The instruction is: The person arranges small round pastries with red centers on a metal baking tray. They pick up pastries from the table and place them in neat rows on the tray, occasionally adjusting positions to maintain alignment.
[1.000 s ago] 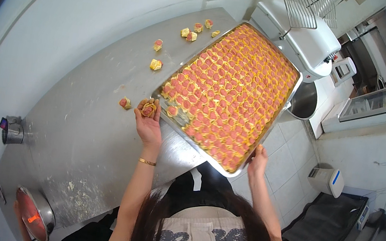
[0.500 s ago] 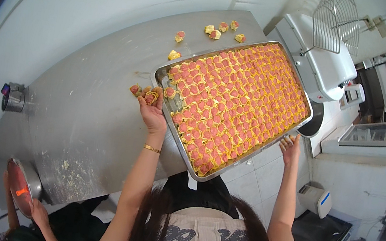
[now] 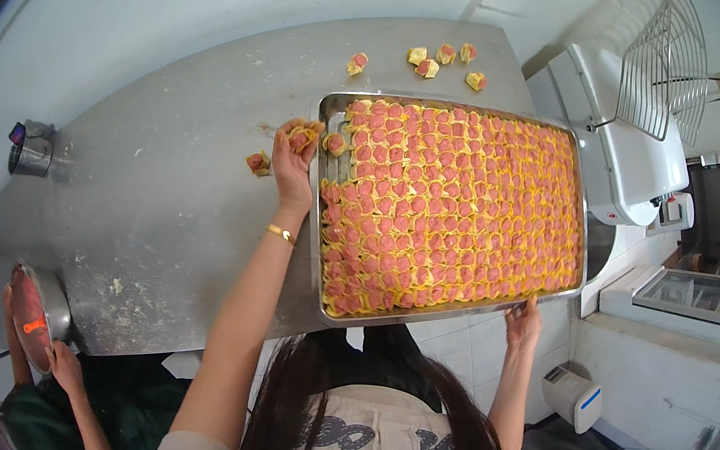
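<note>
A large metal tray (image 3: 421,312) lies partly on the steel table, its near right part past the edge. Closely packed rows of open-topped dumplings (image 3: 465,208), yellow wrappers around pink filling, cover most of it. My left hand (image 3: 294,180) is at the tray's left side, closed around a dumpling (image 3: 301,139); whether it holds more than one is hard to see. Just inside the rim by my fingers sits another dumpling (image 3: 334,143), near a small uncovered strip. My right hand (image 3: 524,326) grips the tray's near right edge, fingers partly hidden beneath it.
Several loose dumplings (image 3: 427,68) sit behind the tray; one (image 3: 258,162) lies left of my left hand. A white machine (image 3: 610,137) with a wire guard stands back right. At lower left, another person's hands (image 3: 66,367) hold a bowl (image 3: 57,310) of pink filling.
The tray has turned clockwise, its right end swinging nearer. My right hand has gone from spread fingers beside the tray to its near edge. My left hand has moved a little farther away.
</note>
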`<state>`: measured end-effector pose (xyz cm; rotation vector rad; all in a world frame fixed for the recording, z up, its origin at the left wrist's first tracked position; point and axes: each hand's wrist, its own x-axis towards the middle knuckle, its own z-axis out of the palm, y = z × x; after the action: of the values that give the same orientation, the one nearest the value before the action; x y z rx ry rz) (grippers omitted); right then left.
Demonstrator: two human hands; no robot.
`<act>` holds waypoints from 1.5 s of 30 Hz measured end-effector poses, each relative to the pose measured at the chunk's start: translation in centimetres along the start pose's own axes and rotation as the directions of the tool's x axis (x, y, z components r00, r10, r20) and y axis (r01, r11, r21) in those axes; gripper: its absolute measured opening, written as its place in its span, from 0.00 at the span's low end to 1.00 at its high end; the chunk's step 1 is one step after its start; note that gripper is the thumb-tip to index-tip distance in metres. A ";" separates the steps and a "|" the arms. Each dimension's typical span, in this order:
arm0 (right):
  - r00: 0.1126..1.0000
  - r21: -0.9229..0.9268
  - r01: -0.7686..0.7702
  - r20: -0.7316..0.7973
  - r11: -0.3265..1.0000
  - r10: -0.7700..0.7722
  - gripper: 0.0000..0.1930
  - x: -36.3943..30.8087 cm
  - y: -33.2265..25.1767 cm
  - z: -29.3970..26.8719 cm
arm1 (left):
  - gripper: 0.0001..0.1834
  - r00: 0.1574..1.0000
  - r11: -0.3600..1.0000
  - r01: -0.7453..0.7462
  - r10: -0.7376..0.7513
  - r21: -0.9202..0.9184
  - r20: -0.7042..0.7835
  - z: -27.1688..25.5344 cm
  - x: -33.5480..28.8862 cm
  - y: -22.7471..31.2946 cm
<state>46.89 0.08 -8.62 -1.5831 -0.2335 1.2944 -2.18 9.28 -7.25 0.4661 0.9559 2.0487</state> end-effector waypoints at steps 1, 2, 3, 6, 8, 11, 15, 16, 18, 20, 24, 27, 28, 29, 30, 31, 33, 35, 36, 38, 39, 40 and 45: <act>1.000 0.036 -0.010 0.003 0.999 0.010 0.15 -1.0 0.6 -0.1 | 0.23 0.999 0.999 0.036 -0.036 0.011 0.018 0.3 1.2 -0.2; 1.000 0.001 -0.029 0.005 1.000 0.029 0.16 -2.0 0.9 -0.3 | 0.23 0.997 0.997 0.073 -0.074 0.025 0.032 0.7 2.2 -0.5; 0.999 -0.020 -0.043 0.019 0.999 0.043 0.17 -3.1 1.0 -0.3 | 0.24 0.994 0.995 0.093 -0.095 0.026 0.061 1.0 3.2 -0.7; 0.979 -0.117 -0.196 0.036 0.974 0.202 0.16 -6.3 -0.9 0.4 | 0.25 0.984 0.984 0.176 -0.175 -0.025 0.034 1.4 4.9 -0.7; 0.850 -0.687 -0.286 0.140 0.668 0.508 0.15 -7.0 -5.3 1.7 | 0.24 0.978 0.973 0.206 -0.206 -0.102 0.005 1.6 5.1 -0.1; 0.828 -0.884 0.181 0.373 0.430 0.418 0.13 -7.5 -10.2 6.9 | 0.23 0.976 0.958 0.196 -0.211 -0.209 -0.056 0.8 2.5 2.2; 0.484 -0.472 0.767 0.870 0.435 0.091 0.14 -4.9 -11.3 21.9 | 0.24 0.978 0.968 0.129 -0.160 -0.214 -0.134 0.3 -3.1 5.8; 0.346 -0.333 0.826 0.936 0.454 0.058 0.14 -4.4 -10.0 26.3 | 0.24 0.977 0.971 0.126 -0.157 -0.204 -0.143 0.2 -4.7 6.5; 0.090 -0.082 0.959 0.996 0.272 -0.016 0.14 -4.3 -6.7 33.8 | 0.27 0.994 0.978 0.063 -0.080 -0.199 -0.079 0.3 -7.6 7.7; 0.024 -0.029 0.999 0.990 0.036 0.138 0.15 -4.6 -3.3 39.6 | 0.29 0.983 0.972 0.086 -0.118 -0.220 -0.140 -0.1 -9.8 9.0; 0.002 0.107 0.955 0.930 -0.276 0.367 0.13 -4.7 1.0 43.0 | 0.32 0.968 0.966 0.040 -0.101 -0.256 -0.229 -0.4 -13.7 10.8; 0.038 0.163 0.916 0.874 -0.366 0.485 0.12 -4.6 2.6 43.6 | 0.32 0.953 0.974 0.004 -0.073 -0.229 -0.293 -0.3 -15.3 11.6; 0.058 0.157 0.913 0.864 -0.377 0.500 0.11 -4.5 2.8 43.7 | 0.32 0.952 0.977 -0.003 -0.063 -0.214 -0.299 -0.3 -15.5 11.7; 0.080 0.148 0.908 0.856 -0.391 0.511 0.11 -4.4 2.9 43.8 | 0.32 0.955 0.978 -0.013 -0.049 -0.207 -0.292 -0.2 -15.7 11.8; 0.074 0.147 0.914 0.856 -0.377 0.511 0.12 -4.4 2.8 43.8 | 0.32 0.953 0.981 -0.009 -0.051 -0.196 -0.300 -0.1 -15.7 11.7; 0.068 0.143 0.920 0.857 -0.364 0.511 0.13 -4.3 2.7 43.8 | 0.32 0.953 0.981 -0.009 -0.049 -0.191 -0.298 0.0 -15.8 11.6; 0.087 0.098 0.948 0.836 -0.303 0.542 0.15 -4.1 2.4 43.9 | 0.32 0.953 0.983 -0.007 -0.049 -0.183 -0.299 0.3 -15.8 11.4; 0.110 0.015 0.980 0.792 -0.198 0.600 0.18 -3.6 2.1 44.1 | 0.32 0.950 0.984 -0.008 -0.048 -0.177 -0.309 0.6 -15.8 11.2; 0.097 0.022 0.982 0.794 -0.187 0.600 0.17 -3.4 2.2 44.1 | 0.32 0.952 0.985 -0.008 -0.046 -0.174 -0.301 0.6 -15.8 11.2; 0.052 0.034 0.990 0.809 -0.134 0.586 0.16 -3.1 2.4 43.9 | 0.32 0.955 0.986 -0.009 -0.041 -0.168 -0.292 0.8 -15.8 11.1; 0.035 0.047 0.991 0.809 -0.124 0.586 0.16 -3.0 2.5 44.0 | 0.32 0.962 0.985 0.003 -0.050 -0.172 -0.269 0.8 -15.7 11.1; 0.021 0.055 0.992 0.808 -0.111 0.589 0.16 -3.0 2.5 44.0 | 0.33 0.967 0.985 0.014 -0.058 -0.175 -0.249 0.9 -15.7 11.2; -0.067 0.103 0.994 0.869 -0.048 0.491 0.19 -5.6 0.0 43.6 | 0.30 0.979 0.978 0.062 -0.098 -0.198 -0.180 1.6 -14.6 10.4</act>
<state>9.35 21.31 -0.35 -0.5036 -3.0983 1.0321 2.24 -5.56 1.85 0.1299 0.8603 2.1126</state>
